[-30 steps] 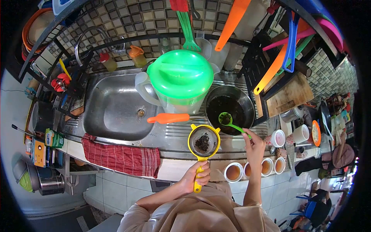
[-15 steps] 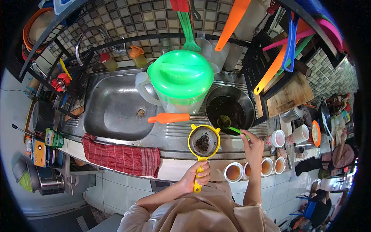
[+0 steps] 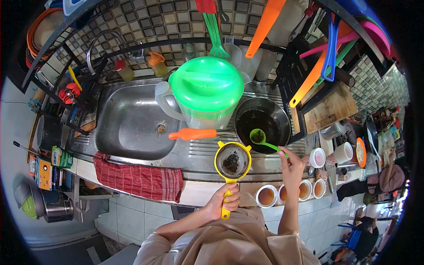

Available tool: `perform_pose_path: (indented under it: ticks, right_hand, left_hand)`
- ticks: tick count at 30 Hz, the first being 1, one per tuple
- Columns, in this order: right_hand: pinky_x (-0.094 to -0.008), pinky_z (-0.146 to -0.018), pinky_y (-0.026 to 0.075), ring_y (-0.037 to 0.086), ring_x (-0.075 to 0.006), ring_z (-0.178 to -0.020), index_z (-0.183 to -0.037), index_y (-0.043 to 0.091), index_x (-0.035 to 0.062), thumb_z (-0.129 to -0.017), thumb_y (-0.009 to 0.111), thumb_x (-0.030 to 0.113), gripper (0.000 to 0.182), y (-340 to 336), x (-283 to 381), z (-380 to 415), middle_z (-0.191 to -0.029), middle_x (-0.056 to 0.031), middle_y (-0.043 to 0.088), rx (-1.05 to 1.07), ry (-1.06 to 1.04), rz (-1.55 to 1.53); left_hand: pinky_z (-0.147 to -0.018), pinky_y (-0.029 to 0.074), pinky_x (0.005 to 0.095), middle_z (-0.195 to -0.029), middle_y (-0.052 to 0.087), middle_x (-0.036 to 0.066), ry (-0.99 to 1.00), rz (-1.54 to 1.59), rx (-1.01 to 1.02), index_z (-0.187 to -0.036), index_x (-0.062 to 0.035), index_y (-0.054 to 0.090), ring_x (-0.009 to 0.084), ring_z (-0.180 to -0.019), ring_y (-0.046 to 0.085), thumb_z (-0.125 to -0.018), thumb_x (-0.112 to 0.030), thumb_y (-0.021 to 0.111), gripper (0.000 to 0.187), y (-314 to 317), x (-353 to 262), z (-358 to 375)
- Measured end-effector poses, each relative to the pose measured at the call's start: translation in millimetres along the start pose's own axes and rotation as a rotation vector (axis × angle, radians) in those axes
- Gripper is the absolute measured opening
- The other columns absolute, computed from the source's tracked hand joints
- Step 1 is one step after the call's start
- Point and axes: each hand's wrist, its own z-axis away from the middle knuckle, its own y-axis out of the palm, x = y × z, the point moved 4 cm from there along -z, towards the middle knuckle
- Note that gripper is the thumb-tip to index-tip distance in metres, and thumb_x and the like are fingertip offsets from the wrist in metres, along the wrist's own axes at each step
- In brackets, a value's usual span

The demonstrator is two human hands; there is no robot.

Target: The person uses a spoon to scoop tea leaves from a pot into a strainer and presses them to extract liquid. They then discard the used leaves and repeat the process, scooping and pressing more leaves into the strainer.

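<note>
My left hand (image 3: 225, 199) is wrapped round the handle of a yellow strainer (image 3: 219, 160), which is held level over the counter's front edge with dark wet leaves in its mesh. In my right hand (image 3: 291, 167) is the end of a green ladle (image 3: 258, 136). Its bowl is over the metal pot (image 3: 285, 115), with some dark bits in it. Dark liquid fills the pot's lower part. Several white cups (image 3: 266, 196) of brown liquid stand in a row on the counter edge; my right forearm partly covers one.
A large pitcher with a green lid (image 3: 206, 84) stands behind the strainer, left of the pot. An orange-handled utensil (image 3: 193, 134) lies by the sink (image 3: 132, 154). A red cloth (image 3: 137, 179) hangs over the front edge. Utensils hang overhead, including an orange one (image 3: 309, 79).
The green ladle's bowl has risen out of the dark liquid, and my right hand has shifted slightly right. My left hand and the strainer have hardly moved.
</note>
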Motion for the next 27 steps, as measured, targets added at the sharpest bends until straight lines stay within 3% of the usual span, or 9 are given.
perform_pose_path:
  ticks: [12,27]
  right_hand:
    - [-0.0286,-0.047,0.043,0.056,-0.0213,-0.048,-0.087,0.064,0.0046,-0.079,0.060,0.019,0.017,7.0,-0.8,-0.8,-0.079,-0.0127,0.063,0.052,-0.072,0.104]
    - [-0.0256,-0.046,0.041,0.053,-0.0164,-0.048,-0.088,0.064,0.0019,-0.079,0.059,0.015,0.016,0.3,-1.2,-1.3,-0.075,-0.0120,0.064,0.001,-0.014,0.022]
  left_hand:
    - [-0.036,0.024,0.0190,-0.051,0.029,-0.006,-0.004,0.008,-0.001,-0.065,-0.0158,0.036,0.0058,-0.040,0.028,-0.087,-0.030,0.044,0.028,-1.8,0.1,-0.2]
    - [-0.036,0.023,0.0192,-0.050,0.029,-0.006,-0.004,0.000,-0.001,-0.065,-0.0163,0.035,0.0056,-0.039,0.027,-0.087,-0.031,0.044,0.028,-0.6,-0.2,-0.3]
